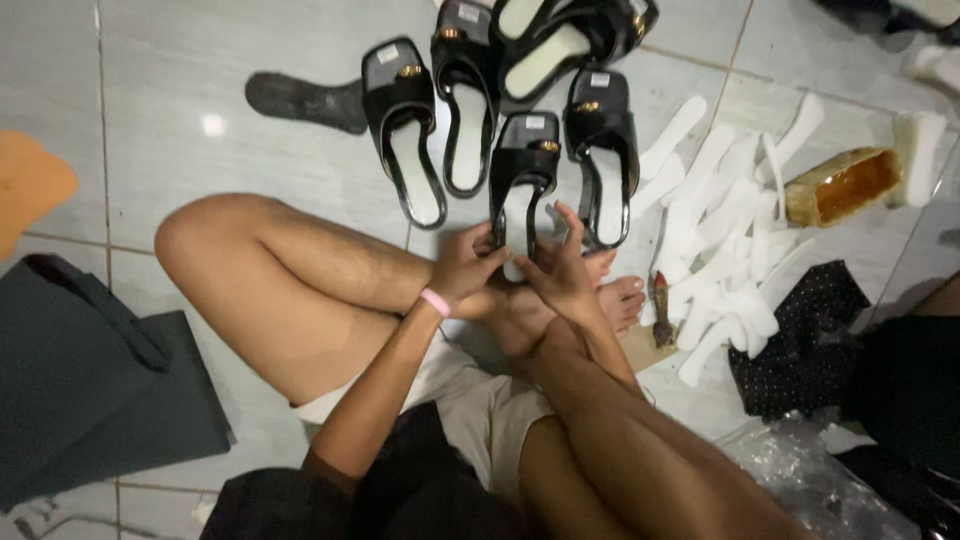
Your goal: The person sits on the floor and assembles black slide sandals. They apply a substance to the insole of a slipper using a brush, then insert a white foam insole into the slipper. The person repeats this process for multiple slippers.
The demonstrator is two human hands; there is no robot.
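I sit cross-legged on a tiled floor. My left hand [465,268], with a pink band on its wrist, and my right hand [562,270] both grip the heel end of a black sandal [527,165] with a white insole and a gold buckle. The sandal points away from me, just above my feet [610,300]. Several more black sandals [405,120] of the same kind lie beyond it in a row.
A heap of white insole strips [720,230] lies to the right, with a glue-filled container [838,188] and a brush [661,305] close by. A black sole [300,100] lies far left, a dark bag [90,390] at my left, and dotted black cloth [800,340] at the right.
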